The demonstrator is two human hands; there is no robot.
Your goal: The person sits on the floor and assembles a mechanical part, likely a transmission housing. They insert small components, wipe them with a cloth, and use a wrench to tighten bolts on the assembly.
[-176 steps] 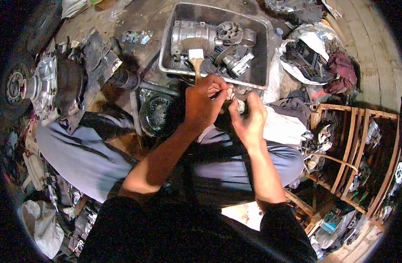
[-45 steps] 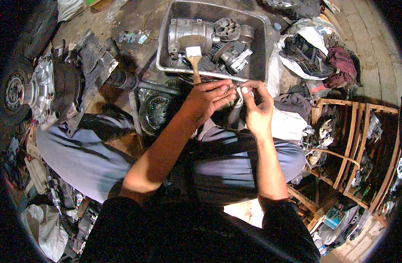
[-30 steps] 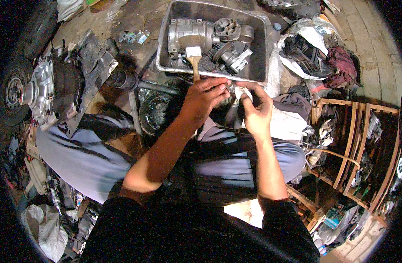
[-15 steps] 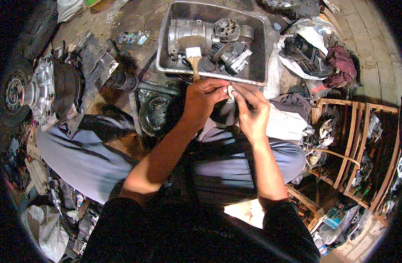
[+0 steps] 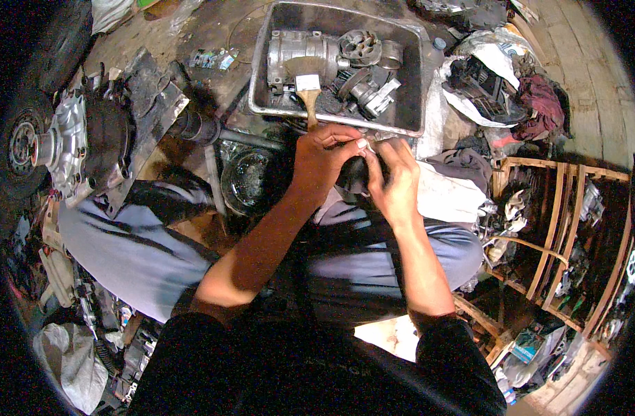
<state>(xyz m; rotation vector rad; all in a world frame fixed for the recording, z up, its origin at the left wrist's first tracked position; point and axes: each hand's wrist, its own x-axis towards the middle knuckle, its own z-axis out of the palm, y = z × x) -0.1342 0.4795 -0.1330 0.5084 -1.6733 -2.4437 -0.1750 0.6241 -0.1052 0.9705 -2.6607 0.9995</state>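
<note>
The left hand (image 5: 321, 154) and right hand (image 5: 396, 175) curl close together (closure and contents can't be told); light, even pressure should serve.

A small, pale piece (image 5: 367, 145) is pinched at the fingertips, between the left hand (image 5: 323, 158) and right hand (image 5: 396, 179). Mostly covered, its full shape cannot be told.

Left hand (image 5: 319, 158) is just beside right hand (image 5: 395, 175), near a paintbrush (image 5: 308, 89).

Stained grey-brown floor (image 5: 210, 31), slatted wooden rack (image 5: 604, 178) at right, pale seamed surface (image 5: 588, 90) beyond it, patchy light
</note>
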